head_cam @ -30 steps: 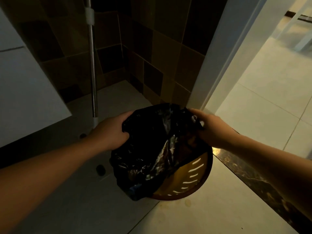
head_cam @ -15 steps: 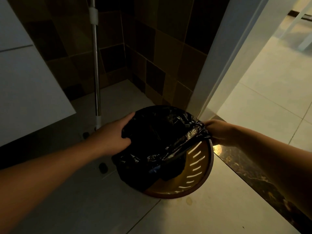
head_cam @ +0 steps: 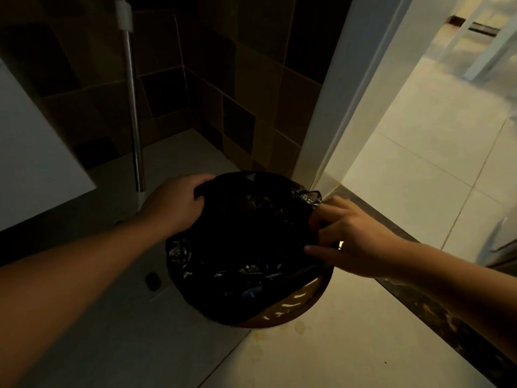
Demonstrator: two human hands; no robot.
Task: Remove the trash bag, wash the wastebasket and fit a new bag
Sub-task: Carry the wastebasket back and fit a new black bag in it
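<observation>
A black trash bag (head_cam: 246,242) is spread over a round brown wastebasket (head_cam: 296,312) with slotted sides, standing on the floor by the doorway. My left hand (head_cam: 174,204) grips the bag's edge at the basket's far left rim. My right hand (head_cam: 352,236), with a ring on one finger, pinches the bag's edge at the right rim, its other fingers spread. The bag covers most of the basket's mouth; only the near right part of the basket's wall shows.
A metal mop pole (head_cam: 133,107) leans in the tiled corner behind the basket. A white cabinet panel (head_cam: 36,152) stands at the left. A white door frame (head_cam: 344,93) rises right of the basket, with a dark stone threshold (head_cam: 419,301) and a bright tiled floor (head_cam: 419,163) beyond.
Both hands have spread the bag outward and down over the basket's rim. The bag, bunched and lifted a second ago, now lies wide across the mouth.
</observation>
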